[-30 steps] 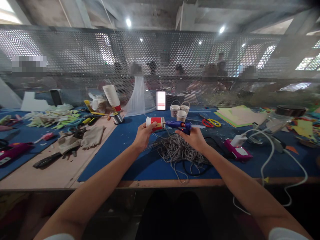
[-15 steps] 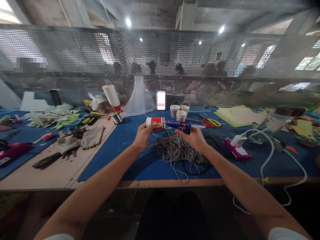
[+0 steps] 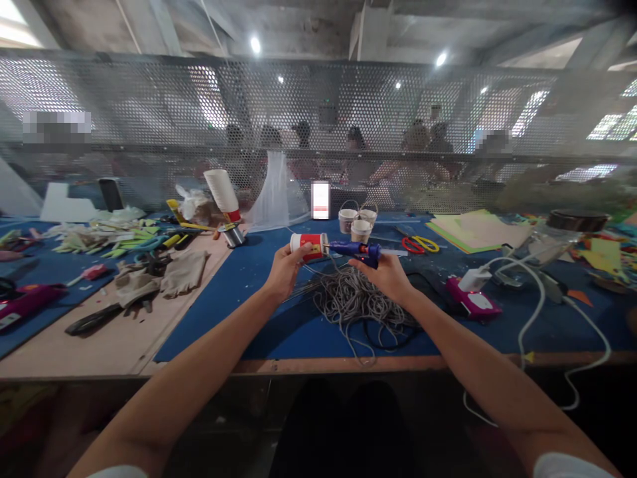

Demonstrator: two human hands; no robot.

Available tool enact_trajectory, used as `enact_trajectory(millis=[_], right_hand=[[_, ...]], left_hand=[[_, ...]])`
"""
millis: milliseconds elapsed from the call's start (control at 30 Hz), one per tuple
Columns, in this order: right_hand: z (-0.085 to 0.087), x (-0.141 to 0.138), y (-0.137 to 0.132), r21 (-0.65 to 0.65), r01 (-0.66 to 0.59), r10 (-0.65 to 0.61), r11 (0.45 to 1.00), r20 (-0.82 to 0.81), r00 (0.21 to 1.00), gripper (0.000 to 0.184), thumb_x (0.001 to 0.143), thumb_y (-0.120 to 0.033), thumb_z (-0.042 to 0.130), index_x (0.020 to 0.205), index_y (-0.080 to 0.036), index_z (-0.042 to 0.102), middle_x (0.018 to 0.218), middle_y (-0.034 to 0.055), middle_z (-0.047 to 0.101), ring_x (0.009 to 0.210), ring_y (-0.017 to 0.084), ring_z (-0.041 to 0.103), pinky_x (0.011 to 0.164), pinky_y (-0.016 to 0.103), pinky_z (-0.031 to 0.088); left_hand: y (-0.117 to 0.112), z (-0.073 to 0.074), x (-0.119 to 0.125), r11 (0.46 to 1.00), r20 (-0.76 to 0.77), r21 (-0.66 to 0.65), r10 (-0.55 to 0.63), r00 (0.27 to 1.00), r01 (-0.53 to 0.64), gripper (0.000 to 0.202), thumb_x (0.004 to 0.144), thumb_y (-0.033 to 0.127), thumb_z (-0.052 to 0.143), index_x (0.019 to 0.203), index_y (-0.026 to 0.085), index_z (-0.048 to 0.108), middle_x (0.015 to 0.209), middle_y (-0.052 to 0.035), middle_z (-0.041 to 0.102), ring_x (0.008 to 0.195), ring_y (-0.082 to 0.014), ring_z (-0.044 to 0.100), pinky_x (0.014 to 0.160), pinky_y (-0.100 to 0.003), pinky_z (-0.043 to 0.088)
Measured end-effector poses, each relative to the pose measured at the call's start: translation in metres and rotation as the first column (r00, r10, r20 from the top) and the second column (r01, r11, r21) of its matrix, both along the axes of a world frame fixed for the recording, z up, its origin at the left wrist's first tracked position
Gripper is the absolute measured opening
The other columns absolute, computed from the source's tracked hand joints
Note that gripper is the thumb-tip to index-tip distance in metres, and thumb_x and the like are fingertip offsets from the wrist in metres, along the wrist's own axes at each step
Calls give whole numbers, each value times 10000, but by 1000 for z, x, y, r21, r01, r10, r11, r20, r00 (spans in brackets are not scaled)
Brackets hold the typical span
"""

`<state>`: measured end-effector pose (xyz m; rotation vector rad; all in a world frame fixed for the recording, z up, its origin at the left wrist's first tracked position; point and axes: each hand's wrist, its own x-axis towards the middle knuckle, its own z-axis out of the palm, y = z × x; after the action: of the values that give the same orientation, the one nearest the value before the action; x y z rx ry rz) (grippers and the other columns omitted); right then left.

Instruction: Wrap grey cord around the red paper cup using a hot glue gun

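The left hand [image 3: 283,273] pinches a red-and-white paper cup [image 3: 312,246] held sideways, between both hands. The right hand [image 3: 391,277] is curled round a blue glue gun [image 3: 348,248], its nozzle at the cup's near end. Grey string [image 3: 355,295] heaps on the desk [image 3: 219,325] between and below the hands; scissors [image 3: 425,245] lie beyond the right hand.

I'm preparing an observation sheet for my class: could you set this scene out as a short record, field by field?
Left hand: holds a red-and-white paper cup sideways
Right hand: grips a blue glue gun, nozzle toward the cup
Contact: nozzle touching cup, cannot tell
Nearest the hands: tangled grey cord
Beyond: three small pale cups
Left side: stacked paper cups, gloves
Right side: red-and-yellow-handled scissors
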<state>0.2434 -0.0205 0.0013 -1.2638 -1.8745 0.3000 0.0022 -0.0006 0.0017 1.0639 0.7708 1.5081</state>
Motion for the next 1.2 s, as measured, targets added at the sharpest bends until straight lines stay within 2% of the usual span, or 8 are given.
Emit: enact_trajectory(millis=[167,533,933,1200], right_hand=[[-1,0,1,12,1,-2,1000,20,1000,454,853,-641,625,766,-203,705,560,35,621,636,239,643,569,303,447],[-9,2,7,94,-20,13,995,71,997,427,874,-602,630,981,-207,752,822,68,751,823,281,706,749,361,526],[-7,0,5,57,-42,39,998,52,998,377,875,-566,646,962,-214,749,835,64,756,830,272,704,753,365,534],[-8,1,7,36,-57,54,998,58,997,395,875,-587,635,1014,-230,731,937,67,768,921,284,704,855,405,531]], left_hand=[[1,-1,-1,1000,0,-7,0,1000,0,264,722,328,834,885,137,754,885,-65,748,808,-167,669,813,-304,505],[4,-3,-3,1000,21,-14,1,1000,-1,260,717,324,839,881,141,755,870,-53,742,809,-158,661,814,-296,508],[3,0,-4,1000,23,-11,10,1000,-10,295,701,327,840,912,144,749,899,-63,754,826,-175,675,814,-308,504],[5,-1,-4,1000,28,-17,12,1000,-12,334,676,353,858,912,146,744,879,-65,752,821,-188,681,817,-324,498]])
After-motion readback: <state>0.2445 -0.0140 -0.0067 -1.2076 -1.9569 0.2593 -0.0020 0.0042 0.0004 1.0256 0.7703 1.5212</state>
